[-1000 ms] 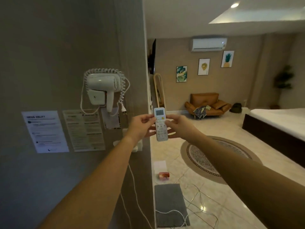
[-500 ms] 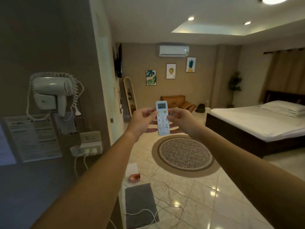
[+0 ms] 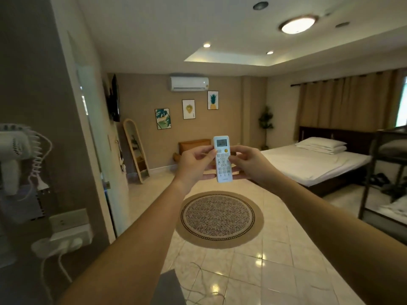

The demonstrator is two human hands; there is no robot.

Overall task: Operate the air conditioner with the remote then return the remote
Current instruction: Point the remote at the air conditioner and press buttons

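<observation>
A white remote [image 3: 222, 160] with a small screen and an orange button stands upright at arm's length in front of me. My left hand [image 3: 193, 165] grips its left edge and my right hand [image 3: 248, 164] grips its right edge, with the right thumb resting on the buttons. The white air conditioner [image 3: 189, 83] hangs high on the far tan wall, above the remote in the view. The remote's top end points up towards it.
A wall [image 3: 39, 128] stands close on my left with a hair dryer [image 3: 13, 150] and a socket with plugs [image 3: 68, 234]. A round rug [image 3: 219, 217] lies on the tiled floor ahead. A bed [image 3: 312, 164] is at the right, a metal rack [image 3: 387, 172] at the far right.
My view has swung right and into the room, so the wall and hair dryer slid left and the bed came into sight. Both hands still hold the remote, now raised slightly.
</observation>
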